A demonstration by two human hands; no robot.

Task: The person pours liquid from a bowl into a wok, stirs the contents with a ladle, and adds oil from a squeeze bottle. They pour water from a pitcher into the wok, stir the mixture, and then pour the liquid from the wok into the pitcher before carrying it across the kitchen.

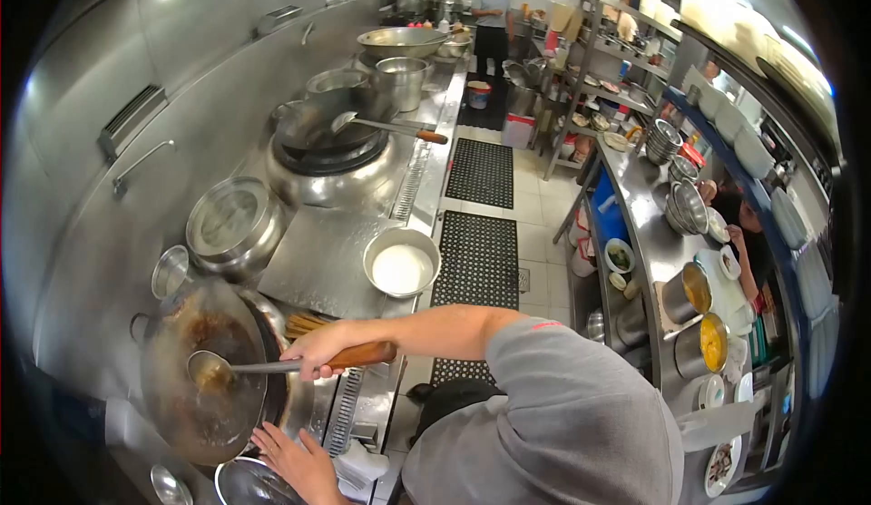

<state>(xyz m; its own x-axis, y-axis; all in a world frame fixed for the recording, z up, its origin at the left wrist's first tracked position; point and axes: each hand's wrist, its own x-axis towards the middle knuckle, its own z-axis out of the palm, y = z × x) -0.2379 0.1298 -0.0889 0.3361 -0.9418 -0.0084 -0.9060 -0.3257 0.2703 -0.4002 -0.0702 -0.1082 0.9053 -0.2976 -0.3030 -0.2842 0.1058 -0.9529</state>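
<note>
Now the fingers of the right hand [319, 353] are closed around the wooden handle of one ladle [210, 371], near the place where the wood meets the metal shaft. The bowl of the ladle rests low inside the dark wok [186, 360], in brown liquid. The ladle looks stiff and rather heavy at the bowl end; I think the wood is the good place to hold, because the metal is probably hot and greasy. The left hand [292, 458] lies with fingers spread on the rim of a steel bowl [249, 484] below the wok; it grips nothing that I can see. Further along the line I count a second wok [319, 122] with a second ladle [390, 127], and one bowl with white content [401, 263].
</note>
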